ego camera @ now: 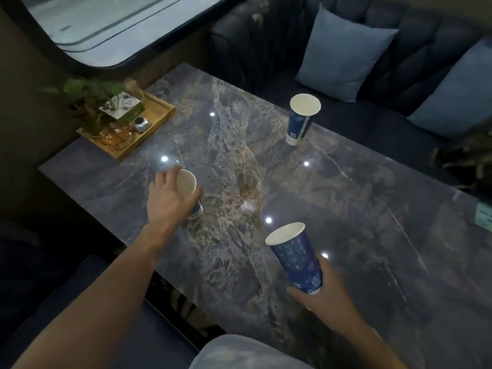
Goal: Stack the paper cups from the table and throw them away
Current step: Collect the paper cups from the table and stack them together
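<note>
Three blue patterned paper cups with white insides are in view on or above the dark marble table [346, 209]. My right hand [322, 296] grips one cup [295, 257] by its base and holds it tilted above the table's near side. My left hand [167, 198] wraps around a second cup [187, 186] on the table's left part; most of that cup's wall is hidden by my fingers. The third cup [300, 118] stands upright alone near the far edge.
A wooden tray [157, 121] with a small plant [85, 102], a card and glassware sits at the table's far left corner. A dark sofa with two light blue cushions [343, 54] lies beyond the table. A window is at the top left.
</note>
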A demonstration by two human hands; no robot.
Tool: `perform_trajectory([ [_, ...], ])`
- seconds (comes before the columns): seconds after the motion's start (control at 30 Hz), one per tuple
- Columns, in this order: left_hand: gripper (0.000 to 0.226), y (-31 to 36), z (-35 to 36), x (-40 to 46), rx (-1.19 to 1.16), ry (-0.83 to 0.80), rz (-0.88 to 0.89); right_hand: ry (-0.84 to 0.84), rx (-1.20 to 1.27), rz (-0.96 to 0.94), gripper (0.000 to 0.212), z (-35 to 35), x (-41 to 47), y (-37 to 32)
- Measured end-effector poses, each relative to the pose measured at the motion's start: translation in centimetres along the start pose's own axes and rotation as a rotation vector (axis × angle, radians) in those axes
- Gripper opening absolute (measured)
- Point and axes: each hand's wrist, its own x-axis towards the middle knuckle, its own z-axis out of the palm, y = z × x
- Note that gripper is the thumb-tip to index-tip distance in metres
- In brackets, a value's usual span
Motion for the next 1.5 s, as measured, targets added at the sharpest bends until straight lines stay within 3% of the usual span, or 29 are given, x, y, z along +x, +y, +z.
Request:
perform_trajectory([
  [0.17, 0.069, -0.6, -0.3, -0.3, -0.036, 0.057, -0.133, -0.005, 0.004, 0.016, 0.072, -0.2, -0.1, -0.1],
  [0.23, 0.064, -0.7, -0.4, -1.0, -0.157, 0.106, -0.228, -0.003, -0.009, 0.015, 0.065, -0.3, -0.1, 0.1],
  [0.37, 0.032, -0.2, -0.3, -3.2, -0.536, 0.186, -0.326, 0.002, -0.020, 0.033, 0.063, -1.0, -0.3, 0.6],
  [0.5, 0.018, 1.8, -0.1, -5.7, -0.898, 0.097, -0.376, -0.019, -0.021, 0.026, 0.071, -1.4, -0.7, 0.7],
  [0.63, 0.011, 3.4, 0.4, -6.6, -1.043, -0.035, -0.440, -0.038, -0.062, 0.017, 0.074, -2.2, -0.9, 0.8],
  [1.0, 0.012, 5.9, 1.3, -8.6, -1.037, -0.334, -0.295, 0.019, -0.320, -0.163, 0.070, -5.2, -1.1, -2.5],
  [1.17, 0.039, 7.1, 1.6, -9.5, -0.973, -0.378, -0.234, -0.018, -0.367, -0.198, 0.072, -5.1, -1.2, -3.0],
  [1.5, 0.034, 8.8, 2.3, -11.4, -0.927, -0.536, -0.065, -0.111, -0.365, -0.158, 0.080, -3.5, -1.2, -4.4],
])
